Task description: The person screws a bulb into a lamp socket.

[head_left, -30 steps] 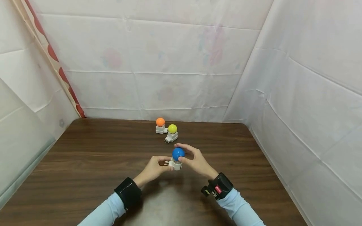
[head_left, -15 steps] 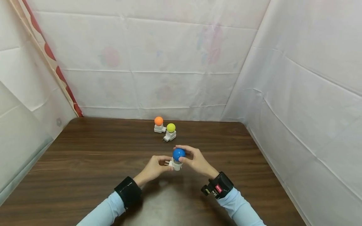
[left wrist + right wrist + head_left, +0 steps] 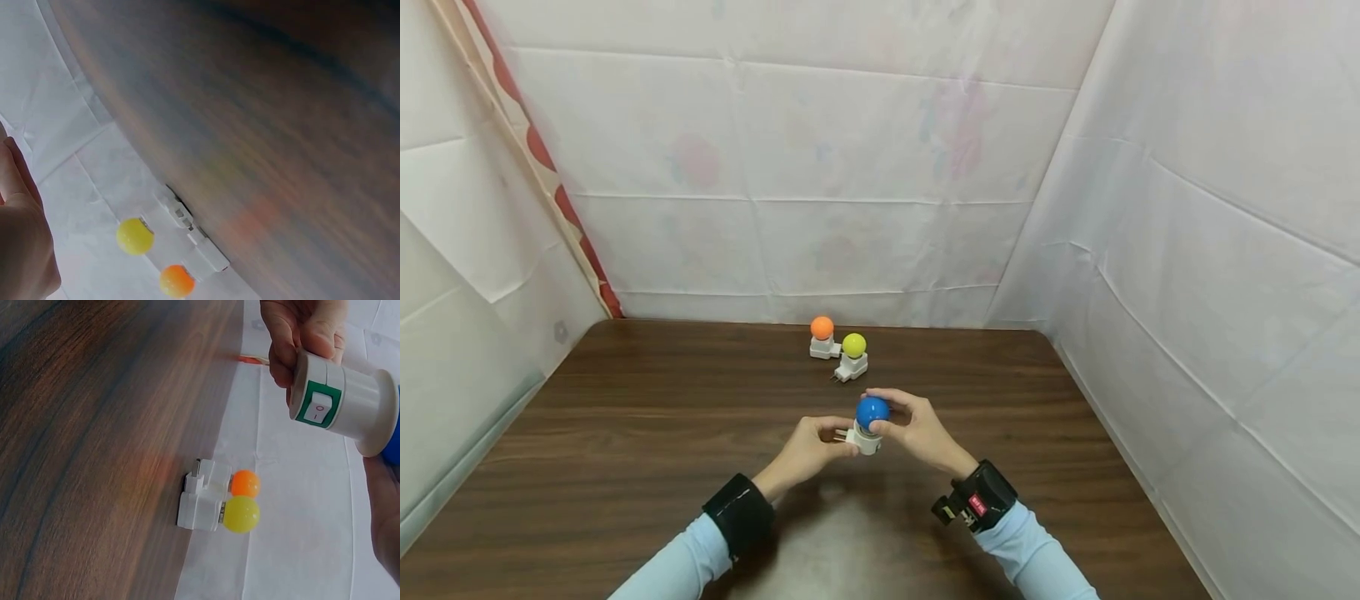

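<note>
My left hand (image 3: 811, 448) pinches a white plug-in lamp socket (image 3: 867, 442) by its plug side, above the table. On top of that socket sits a blue bulb (image 3: 872, 412), which my right hand (image 3: 919, 429) grips between thumb and fingers. In the right wrist view the socket (image 3: 356, 403) shows a rocker switch (image 3: 319, 407) in a green frame, while the blue bulb (image 3: 394, 440) is cut off at the edge. Only part of the left hand (image 3: 25, 244) appears in the left wrist view, and what it holds is out of that frame.
Farther back on the brown wooden table (image 3: 700, 375) stand two white plug-in sockets, one with an orange bulb (image 3: 822, 327), one with a yellow bulb (image 3: 853, 345). They are close together. White sheeting (image 3: 865, 167) hangs behind the table and along both sides.
The head view shifts slightly. Both hands stay at the socket and the blue bulb; the right fingers on the bulb move only a little.
</note>
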`<state>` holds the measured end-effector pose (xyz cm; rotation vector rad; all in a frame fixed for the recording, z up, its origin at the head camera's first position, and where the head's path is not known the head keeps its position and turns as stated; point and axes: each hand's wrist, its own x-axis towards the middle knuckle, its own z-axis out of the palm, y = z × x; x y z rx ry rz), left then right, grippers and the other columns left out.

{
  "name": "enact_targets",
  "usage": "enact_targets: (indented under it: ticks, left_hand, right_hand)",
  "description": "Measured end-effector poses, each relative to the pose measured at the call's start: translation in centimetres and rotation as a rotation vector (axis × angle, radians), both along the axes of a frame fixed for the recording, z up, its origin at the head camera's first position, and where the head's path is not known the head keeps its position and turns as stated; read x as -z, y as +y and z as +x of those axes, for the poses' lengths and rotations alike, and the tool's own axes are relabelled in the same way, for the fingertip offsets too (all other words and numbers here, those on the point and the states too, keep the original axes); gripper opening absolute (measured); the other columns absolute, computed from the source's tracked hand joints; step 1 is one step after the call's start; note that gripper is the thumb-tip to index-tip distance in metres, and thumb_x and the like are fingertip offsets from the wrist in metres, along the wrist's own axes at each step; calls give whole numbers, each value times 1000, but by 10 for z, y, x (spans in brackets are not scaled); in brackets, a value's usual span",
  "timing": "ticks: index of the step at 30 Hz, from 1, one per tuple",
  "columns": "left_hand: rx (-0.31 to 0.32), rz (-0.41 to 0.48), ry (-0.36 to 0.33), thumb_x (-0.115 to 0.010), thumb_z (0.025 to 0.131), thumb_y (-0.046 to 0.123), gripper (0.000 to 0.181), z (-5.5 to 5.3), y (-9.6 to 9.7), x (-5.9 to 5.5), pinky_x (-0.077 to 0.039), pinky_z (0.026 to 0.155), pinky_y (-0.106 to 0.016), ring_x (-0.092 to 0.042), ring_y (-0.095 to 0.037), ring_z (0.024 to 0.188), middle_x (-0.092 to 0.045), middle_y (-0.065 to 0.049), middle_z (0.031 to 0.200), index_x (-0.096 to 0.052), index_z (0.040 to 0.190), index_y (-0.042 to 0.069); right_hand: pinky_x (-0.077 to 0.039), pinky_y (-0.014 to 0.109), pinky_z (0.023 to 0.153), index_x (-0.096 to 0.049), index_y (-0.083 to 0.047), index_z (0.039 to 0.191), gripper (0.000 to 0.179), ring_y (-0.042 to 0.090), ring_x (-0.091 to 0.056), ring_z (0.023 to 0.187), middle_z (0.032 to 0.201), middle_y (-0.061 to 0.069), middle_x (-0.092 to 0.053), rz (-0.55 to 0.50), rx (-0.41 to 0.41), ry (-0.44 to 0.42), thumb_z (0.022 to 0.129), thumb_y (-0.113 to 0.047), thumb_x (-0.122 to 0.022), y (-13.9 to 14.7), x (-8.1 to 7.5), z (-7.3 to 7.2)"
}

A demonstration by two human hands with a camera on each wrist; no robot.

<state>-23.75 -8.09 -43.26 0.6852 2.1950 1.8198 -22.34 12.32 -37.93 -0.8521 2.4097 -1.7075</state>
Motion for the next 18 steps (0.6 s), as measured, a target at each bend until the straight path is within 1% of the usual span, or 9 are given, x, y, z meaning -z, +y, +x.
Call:
enact_targets:
  ticks: [5,8,12,14,18]
  left_hand:
    - [-36,-10,9,-71,79,11,36,-9,1,13,-55,72,-25,-66,-22,90,-65,-20,106,-63,111,-4]
    - [-48,-17,26,-72,79,14,37,-11,1,14,-55,73,-26,-66,-22,90,-65,-19,106,-63,110,-2]
    - [-57,-19,34,-73,78,18,37,-13,3,14,-55,74,-26,-66,-22,90,-66,-17,105,-65,109,0]
    - [-56,-15,38,-72,78,19,37,-12,4,14,-55,74,-27,-66,-21,90,-66,-17,105,-65,109,0]
    - [-60,-18,33,-72,78,18,36,-10,5,16,-55,75,-28,-66,-20,89,-66,-17,105,-65,108,-1]
  right_hand:
    - [-51,33,87,-54,-5,124,44,28,-59,105,123,16,-57,-26,90,15,83,-13,-67,1,14,-10]
    - [-51,36,87,-58,-11,120,44,25,-60,103,118,10,-60,-38,152,36,79,-20,-71,2,21,-14]
    - [-51,38,87,-60,-17,115,45,20,-60,102,115,4,-61,-41,215,59,75,-29,-75,1,23,-16]
    - [-51,37,87,-60,-17,115,45,20,-60,103,115,4,-60,-42,230,57,74,-31,-75,1,23,-15]
    - [-51,31,88,-58,-15,116,47,20,-59,105,117,5,-59,-33,230,13,75,-29,-75,0,23,-14]
